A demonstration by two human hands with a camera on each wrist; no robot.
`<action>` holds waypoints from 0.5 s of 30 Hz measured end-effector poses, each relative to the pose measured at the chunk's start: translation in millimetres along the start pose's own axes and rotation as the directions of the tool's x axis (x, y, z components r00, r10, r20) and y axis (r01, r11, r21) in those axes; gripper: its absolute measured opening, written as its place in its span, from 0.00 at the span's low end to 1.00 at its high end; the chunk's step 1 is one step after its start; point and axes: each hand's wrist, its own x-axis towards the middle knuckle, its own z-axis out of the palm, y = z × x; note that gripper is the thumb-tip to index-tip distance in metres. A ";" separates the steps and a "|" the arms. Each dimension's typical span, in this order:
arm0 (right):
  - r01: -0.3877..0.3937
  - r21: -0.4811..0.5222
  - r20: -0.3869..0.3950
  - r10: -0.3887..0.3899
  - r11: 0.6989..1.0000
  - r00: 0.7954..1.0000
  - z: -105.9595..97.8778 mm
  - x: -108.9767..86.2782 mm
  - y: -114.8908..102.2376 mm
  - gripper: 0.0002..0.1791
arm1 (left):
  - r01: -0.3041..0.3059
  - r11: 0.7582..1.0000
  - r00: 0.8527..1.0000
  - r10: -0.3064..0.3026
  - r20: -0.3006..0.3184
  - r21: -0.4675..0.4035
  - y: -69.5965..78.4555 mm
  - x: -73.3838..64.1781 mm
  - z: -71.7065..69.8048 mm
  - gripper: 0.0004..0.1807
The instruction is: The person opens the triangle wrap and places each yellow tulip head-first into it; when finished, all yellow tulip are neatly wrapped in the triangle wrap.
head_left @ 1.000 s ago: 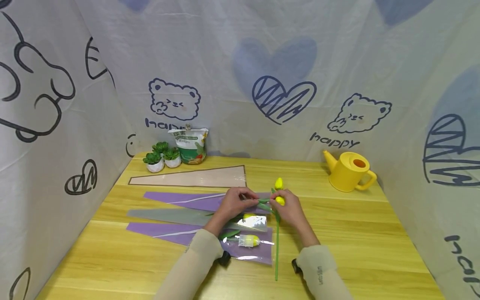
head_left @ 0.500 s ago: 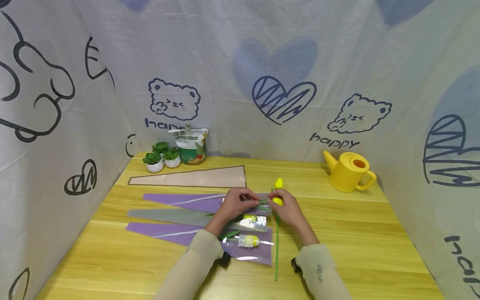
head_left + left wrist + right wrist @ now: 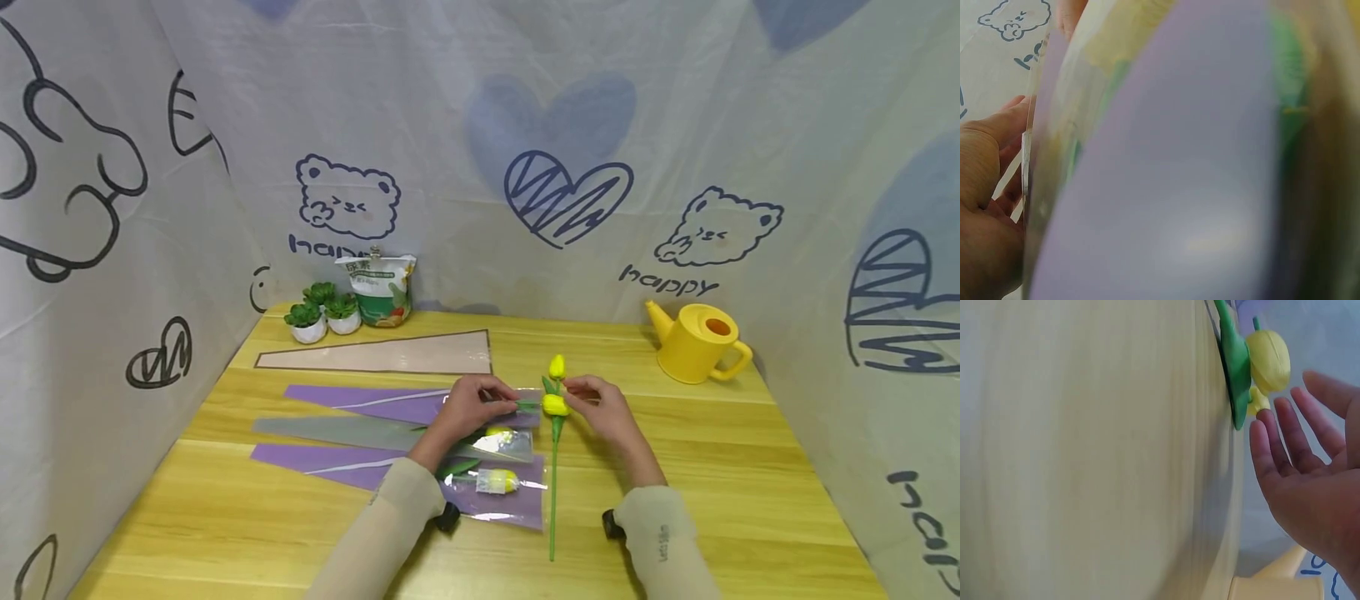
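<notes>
My left hand (image 3: pixel 474 410) pinches the upper purple flower sleeve (image 3: pixel 375 402) near its clear mouth, where a green stem (image 3: pixel 529 407) shows. That stem leads to a yellow tulip head (image 3: pixel 556 406) just outside the sleeve. To its right, my right hand (image 3: pixel 606 410) has its fingers loosely spread and holds nothing; in the right wrist view its fingertips (image 3: pixel 1259 428) are near the tulip. A second yellow tulip (image 3: pixel 557 367) lies lengthwise, its long stem (image 3: pixel 553 508) passing under the first head. In the left wrist view, blurred sleeves hide part of the left hand (image 3: pixel 988 181).
Below lie a grey sleeve (image 3: pixel 322 427) and another purple sleeve (image 3: pixel 322 461), each with a yellow tulip inside. A pale, dark-edged sleeve (image 3: pixel 390 356) lies behind. Small potted succulents (image 3: pixel 307 322) and a bag (image 3: pixel 382 292) stand back left, a yellow watering can (image 3: pixel 693 346) back right.
My right hand has let go of the tulip head and drawn back to the right, its fingers opening. The head and more of the stem are now uncovered. My left hand stays in place.
</notes>
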 end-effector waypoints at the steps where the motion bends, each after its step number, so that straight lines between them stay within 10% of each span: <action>1: -0.004 -0.005 0.012 0.004 1.000 1.000 -1.2 -0.2 1.2 0.18 | -0.002 1.000 1.000 0.002 0.002 -0.003 0.2 0.0 -0.1 0.07; 15: 0.017 -0.085 0.101 -0.008 0.996 0.995 1.8 1.7 9.6 0.16 | 0.023 1.000 1.000 -0.023 -0.003 -0.014 0.4 -0.4 -3.1 0.06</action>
